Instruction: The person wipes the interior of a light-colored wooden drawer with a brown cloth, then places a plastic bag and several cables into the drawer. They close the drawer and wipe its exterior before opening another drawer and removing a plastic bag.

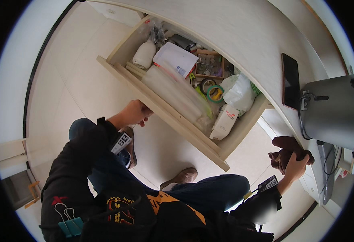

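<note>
An open drawer [165,111] stands pulled out before me, full of small household things. My left hand [133,113] is at its front panel, fingers curled against the panel's outer side; what lies inside the curl is mostly hidden. Off to the right, my right hand [295,166] grips a dark brown, soft-looking crumpled bundle [286,146] beside the desk edge, away from the drawer. In the drawer lie a white bottle [144,55], a white paper packet [177,59], clear plastic sleeves [173,94], a green tape roll [215,93] and a white carton [225,122].
Also in the drawer are a wooden box [209,64] with small metal pieces and a white plastic bag [239,92]. On the desktop at right sit a black phone [291,80], a grey cylindrical container [330,109] and a dark cable. My knees and shoes are below the drawer.
</note>
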Demonstrator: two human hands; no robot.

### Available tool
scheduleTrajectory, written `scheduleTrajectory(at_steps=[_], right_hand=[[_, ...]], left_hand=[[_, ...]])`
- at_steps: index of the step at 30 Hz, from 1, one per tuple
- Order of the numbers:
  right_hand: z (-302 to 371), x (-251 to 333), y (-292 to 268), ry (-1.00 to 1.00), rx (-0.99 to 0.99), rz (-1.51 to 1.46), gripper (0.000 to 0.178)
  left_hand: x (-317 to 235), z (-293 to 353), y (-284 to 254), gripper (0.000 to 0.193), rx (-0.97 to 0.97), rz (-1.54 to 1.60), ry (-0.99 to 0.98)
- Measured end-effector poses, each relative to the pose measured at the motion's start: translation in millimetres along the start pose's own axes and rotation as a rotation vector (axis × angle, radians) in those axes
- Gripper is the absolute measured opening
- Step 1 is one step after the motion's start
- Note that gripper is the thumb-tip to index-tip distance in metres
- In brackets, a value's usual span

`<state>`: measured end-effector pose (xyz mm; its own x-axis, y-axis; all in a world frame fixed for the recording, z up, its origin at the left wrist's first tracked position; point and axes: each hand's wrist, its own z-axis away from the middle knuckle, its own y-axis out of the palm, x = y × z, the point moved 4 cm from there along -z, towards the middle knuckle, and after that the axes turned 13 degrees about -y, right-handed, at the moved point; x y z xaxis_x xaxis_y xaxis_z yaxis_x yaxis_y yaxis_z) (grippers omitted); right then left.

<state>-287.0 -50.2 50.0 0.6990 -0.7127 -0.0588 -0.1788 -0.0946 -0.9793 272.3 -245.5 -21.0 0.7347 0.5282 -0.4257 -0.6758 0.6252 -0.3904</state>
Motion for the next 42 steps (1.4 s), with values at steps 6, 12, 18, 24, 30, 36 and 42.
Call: scheduleTrajectory(at_steps=[6,12,18,24,30,36,42], right_hand=[[43,37,-64,0.006,-0.155,-0.496,0.055],[41,134,-156,-0.211,-0.458,-1.055,0.062],[-53,236,-197,-0.533,-0.722,-0.856,0.051],[-106,348,-140,-0.817,-0.395,-0.221,0.054],[11,430,-65,-0.956,0.445,-0.609,0.051],[82,484,20,-1.112,0.783,-0.263,0.055],[102,483,53,-1.095,0.96,-0.259,0.052]], left_hand=[[2,-11,-1,0.023,0.015,-0.277,0.145],[1,2,1,0.027,-0.105,-0.774,0.393],[-21,40,4,0.019,0.683,-0.578,0.924],[-49,41,-35,0.01,0.365,0.059,1.375],[-45,17,-37,0.016,0.019,-0.171,1.393],[-34,8,-36,0.024,0.02,-0.225,1.438],[-37,4,-38,0.023,0.084,-0.195,1.466]])
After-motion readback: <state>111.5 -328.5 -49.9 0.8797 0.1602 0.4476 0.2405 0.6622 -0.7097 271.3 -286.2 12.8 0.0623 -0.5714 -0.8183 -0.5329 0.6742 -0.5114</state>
